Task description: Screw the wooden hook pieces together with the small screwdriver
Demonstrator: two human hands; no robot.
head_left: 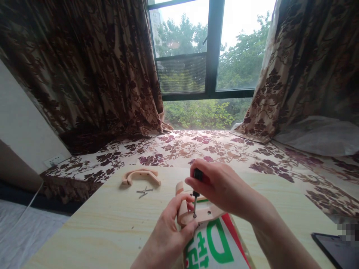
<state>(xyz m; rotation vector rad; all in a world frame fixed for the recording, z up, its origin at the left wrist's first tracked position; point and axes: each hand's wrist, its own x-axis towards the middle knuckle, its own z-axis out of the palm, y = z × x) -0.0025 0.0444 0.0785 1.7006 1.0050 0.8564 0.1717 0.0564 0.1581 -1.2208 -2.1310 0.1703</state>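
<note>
My right hand (pixel 217 183) is closed round the black handle of a screwdriver (pixel 195 203), which points nearly straight down. The screwdriver's tip meets a screw head or hole in a curved pale wooden piece (pixel 202 216). A second hole shows in that piece, to the right of the tip. My left hand (pixel 175 222) grips the left end of the wooden piece, thumb in front and fingers behind. Under the piece lies a white packet (pixel 207 246) with green lettering and a red edge. Part of the wooden piece is hidden by my hands.
Further back left on the light wooden table (pixel 106 220) lie curved wooden pieces (pixel 143 173), with several screws (pixel 144 192) in front of them. A dark flat device (pixel 333 246) sits at the right edge. Behind the table is a flower-patterned cloth ledge (pixel 179 149) below the window.
</note>
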